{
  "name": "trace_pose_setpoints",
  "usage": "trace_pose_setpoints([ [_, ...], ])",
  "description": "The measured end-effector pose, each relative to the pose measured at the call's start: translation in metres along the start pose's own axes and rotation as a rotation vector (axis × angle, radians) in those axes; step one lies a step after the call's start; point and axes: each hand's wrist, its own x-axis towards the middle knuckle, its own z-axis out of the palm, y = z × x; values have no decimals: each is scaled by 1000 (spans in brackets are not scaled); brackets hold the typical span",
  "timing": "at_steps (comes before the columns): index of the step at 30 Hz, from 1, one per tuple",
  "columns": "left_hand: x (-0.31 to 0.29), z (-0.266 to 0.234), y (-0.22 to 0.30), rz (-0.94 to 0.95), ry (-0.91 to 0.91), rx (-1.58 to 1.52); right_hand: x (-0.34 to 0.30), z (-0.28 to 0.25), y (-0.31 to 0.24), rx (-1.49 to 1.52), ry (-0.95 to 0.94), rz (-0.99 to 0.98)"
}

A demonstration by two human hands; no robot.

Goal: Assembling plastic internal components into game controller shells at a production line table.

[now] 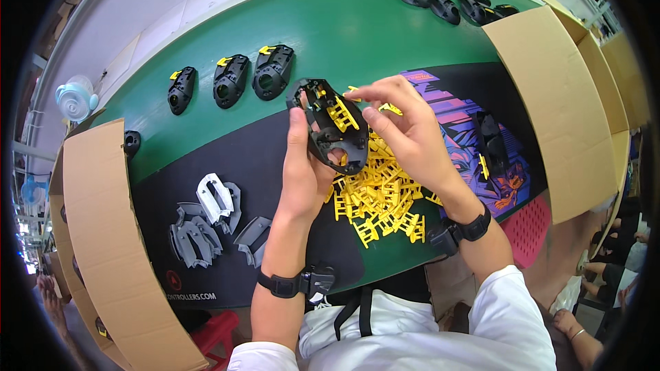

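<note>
My left hand (300, 158) grips a black computer-mouse shell (347, 143), tilted up with its hollow inside showing. A yellow ladder-shaped plastic part (342, 114) sits inside the shell. My right hand (405, 124) is at the shell's right edge, its index finger and thumb apart. Small yellow bits (390, 108) show by its fingers; whether it touches them I cannot tell. Below both hands lies a heap of yellow plastic parts (385, 196) of the same kind.
Three black shells with yellow tips (231, 81) stand at the back left, several more (443, 8) at the far right. Grey and white curved pieces (203, 227) lie left. Another shell (490, 144) rests on the patterned mat. Cardboard boxes (127, 254) (557, 110) flank the table.
</note>
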Motion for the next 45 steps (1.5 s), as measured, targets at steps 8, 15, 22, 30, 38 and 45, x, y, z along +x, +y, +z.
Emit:
trace_pose_setpoints([
  [8,1,3,-4,85,-7,171,2,-4,4,402,-208,59],
  [15,3,-4,-8,85,-27,220,2,0,11,427,-275,52],
  [22,2,-3,-2,31,-4,211,0,3,6,432,-282,106],
  [30,-2,1,14,-163,1,-231,1,-9,-19,-238,-187,-589],
  [38,-6,-15,14,-450,-80,-307,-14,-5,-25,-258,-246,-542],
  [45,8,-2,37,-325,70,-141,-11,-10,-24,-231,-155,-596],
])
